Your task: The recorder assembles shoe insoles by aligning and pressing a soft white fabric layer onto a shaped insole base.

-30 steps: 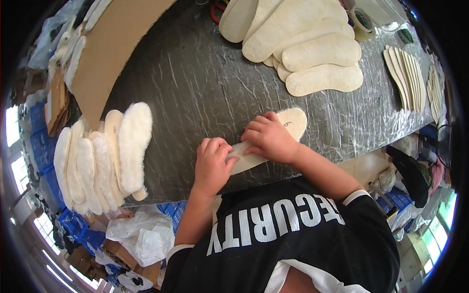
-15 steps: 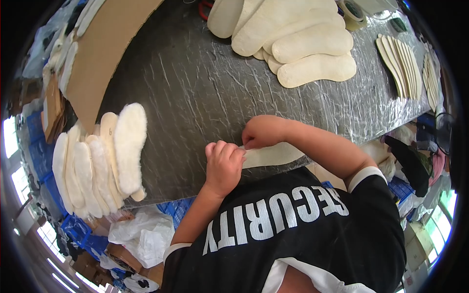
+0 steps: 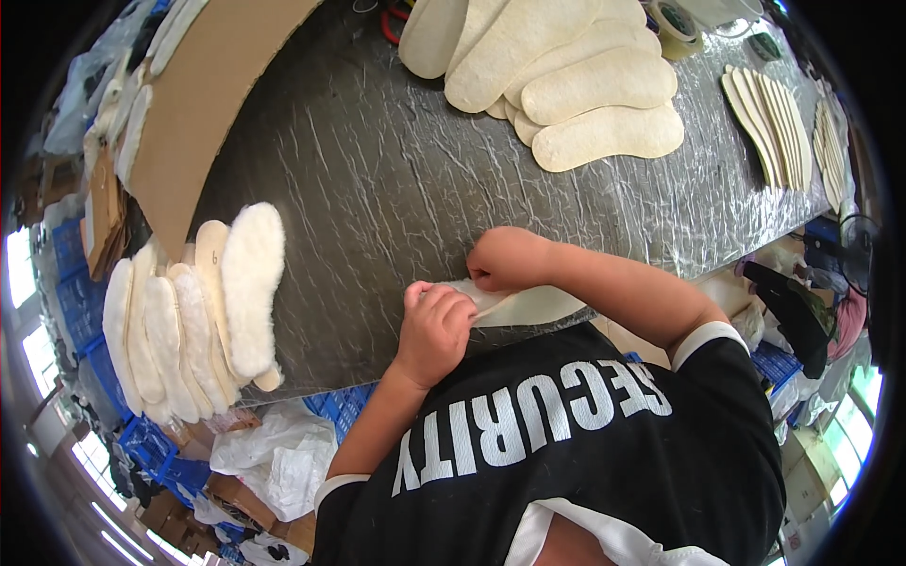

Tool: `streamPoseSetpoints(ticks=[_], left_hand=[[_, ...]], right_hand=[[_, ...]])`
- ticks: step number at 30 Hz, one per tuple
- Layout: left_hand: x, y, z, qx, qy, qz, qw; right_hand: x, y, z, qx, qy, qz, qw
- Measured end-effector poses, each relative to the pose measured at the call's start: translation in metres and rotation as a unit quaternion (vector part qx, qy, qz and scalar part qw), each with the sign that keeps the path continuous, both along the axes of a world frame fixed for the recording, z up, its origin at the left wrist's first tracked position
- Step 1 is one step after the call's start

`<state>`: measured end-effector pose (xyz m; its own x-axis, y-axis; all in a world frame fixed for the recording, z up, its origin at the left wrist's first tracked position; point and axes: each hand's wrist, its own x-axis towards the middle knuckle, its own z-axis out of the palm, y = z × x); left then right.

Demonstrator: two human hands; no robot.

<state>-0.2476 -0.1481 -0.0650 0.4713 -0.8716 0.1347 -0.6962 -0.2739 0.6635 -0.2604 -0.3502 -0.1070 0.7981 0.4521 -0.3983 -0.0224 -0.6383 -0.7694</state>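
A cream insole (image 3: pixel 543 309) lies at the table's near edge, in front of my body. At its left end my left hand (image 3: pixel 435 330) is closed, with fingertips pinching the end. Just to the right, my right hand (image 3: pixel 510 259) is curled in a pinch on a thin, pale layer (image 3: pixel 483 296) that stands partly up from the insole's upper edge. The fingertips of both hands are partly hidden, and I cannot tell whether that layer is a backing sheet or part of the insole.
Fleecy insoles (image 3: pixel 253 292) lie in an overlapping row at the left, beside a cardboard sheet (image 3: pixel 203 104). Flat cream insoles (image 3: pixel 604 132) are piled at the far side. More insoles (image 3: pixel 769 127) fan out at the right, near tape rolls (image 3: pixel 678 28). The table (image 3: pixel 349 189) has a crinkled, shiny cover.
The thin layer at the insole's left part has lifted and now shows as a raised fold between my hands. My left hand has shifted slightly; the right stays nearly in place.
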Motion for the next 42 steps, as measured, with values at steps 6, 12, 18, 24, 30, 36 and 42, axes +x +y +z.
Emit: streamPoseSetpoints(ticks=[6,12,18,24,30,36,42], left_hand=[[-0.005,0.0,-0.009,0.036,0.047,0.055,0.997],[-0.006,-0.005,-0.009,0.073,0.053,0.061,0.994],[-0.001,-0.009,-0.002,0.065,0.075,0.077,0.992],[0.001,-0.005,-0.001,0.05,0.099,0.03,0.993],[-0.001,-0.006,0.005,0.033,0.081,-0.015,0.996],[-0.005,-0.004,0.001,0.038,0.102,0.029,0.994],[-0.007,-0.005,-0.002,0.05,0.125,0.039,0.99]], right_hand=[[-0.002,-0.011,0.011,0.104,0.093,-0.025,0.99],[-0.01,-0.014,0.007,0.153,0.12,-0.049,0.98],[-0.024,-0.024,-0.002,0.195,0.169,-0.114,0.959],[-0.032,-0.032,0.008,0.161,0.198,-0.083,0.963],[-0.033,-0.026,0.01,0.097,0.186,-0.052,0.976],[-0.04,-0.02,0.008,0.126,0.166,-0.081,0.975],[-0.041,-0.021,0.012,0.184,0.223,-0.091,0.953]])
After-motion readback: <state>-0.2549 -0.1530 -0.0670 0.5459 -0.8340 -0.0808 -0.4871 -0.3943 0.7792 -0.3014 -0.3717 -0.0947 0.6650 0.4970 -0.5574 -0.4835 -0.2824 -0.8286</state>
